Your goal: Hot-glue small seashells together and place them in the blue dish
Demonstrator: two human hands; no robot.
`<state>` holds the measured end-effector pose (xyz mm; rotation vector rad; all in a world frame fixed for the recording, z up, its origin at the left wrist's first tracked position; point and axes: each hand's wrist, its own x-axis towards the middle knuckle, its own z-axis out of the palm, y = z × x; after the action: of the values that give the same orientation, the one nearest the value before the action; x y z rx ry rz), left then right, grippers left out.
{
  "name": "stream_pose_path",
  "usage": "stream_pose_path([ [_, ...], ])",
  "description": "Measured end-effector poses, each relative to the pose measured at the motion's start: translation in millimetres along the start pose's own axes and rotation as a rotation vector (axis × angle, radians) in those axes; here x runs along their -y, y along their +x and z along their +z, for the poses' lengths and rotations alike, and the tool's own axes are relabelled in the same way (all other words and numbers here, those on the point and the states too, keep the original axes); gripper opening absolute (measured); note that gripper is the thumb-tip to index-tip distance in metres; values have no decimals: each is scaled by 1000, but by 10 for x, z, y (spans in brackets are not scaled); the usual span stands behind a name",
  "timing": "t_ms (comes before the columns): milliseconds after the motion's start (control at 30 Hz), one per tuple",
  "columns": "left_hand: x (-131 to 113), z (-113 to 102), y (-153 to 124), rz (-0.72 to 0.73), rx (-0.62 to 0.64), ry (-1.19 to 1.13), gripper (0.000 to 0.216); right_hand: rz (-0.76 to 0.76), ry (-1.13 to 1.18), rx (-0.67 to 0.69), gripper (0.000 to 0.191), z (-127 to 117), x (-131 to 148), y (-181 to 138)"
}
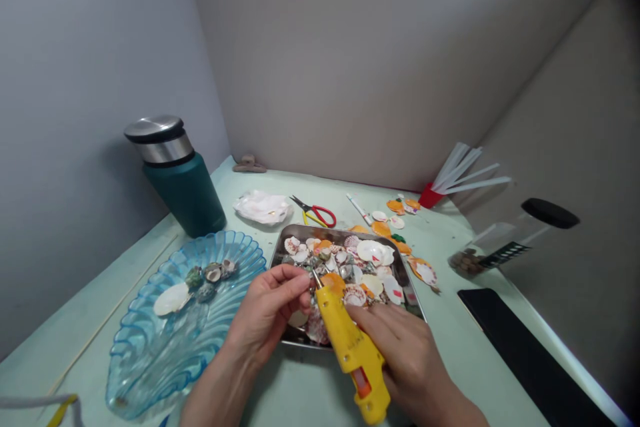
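Note:
My right hand point(405, 347) is wrapped round a yellow hot glue gun point(345, 333), its metal nozzle pointing up and to the left. The nozzle tip is close to the fingertips of my left hand point(273, 303), which are pinched together. Whatever they hold is too small and too hidden to name; it may be a bit of shell. Under both hands lies a metal tray point(416, 300) heaped with seashells point(355, 295) in white, orange and speckled brown. Whether the nozzle touches the pinched piece I cannot tell.
A blue scalloped dish point(150, 347) with several shells stands left, before a teal bottle point(185, 193). Behind the tray are a white packet point(263, 207) and scissors point(316, 213). Right are loose shells point(425, 273), a red cup point(430, 196) of glue sticks, a jar point(470, 260) and a black phone-like slab point(530, 353).

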<state>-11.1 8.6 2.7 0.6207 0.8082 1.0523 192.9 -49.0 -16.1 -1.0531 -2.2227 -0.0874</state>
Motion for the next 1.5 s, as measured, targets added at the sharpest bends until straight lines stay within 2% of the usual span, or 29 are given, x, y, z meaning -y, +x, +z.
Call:
stream_pose_path([
  [600,-13,-16,-1,-16,2,-10,24,13,-13,6,30,-24,-22,6],
  [800,2,-15,12,-13,5,-8,22,-13,-19,6,37,-9,-4,35],
  [1200,-16,9,6,-20,-6,-4,26,-31,-27,-12,32,-27,11,62],
  [1500,-1,-9,0,-36,-1,2,25,10,-29,-13,30,-47,-40,32],
])
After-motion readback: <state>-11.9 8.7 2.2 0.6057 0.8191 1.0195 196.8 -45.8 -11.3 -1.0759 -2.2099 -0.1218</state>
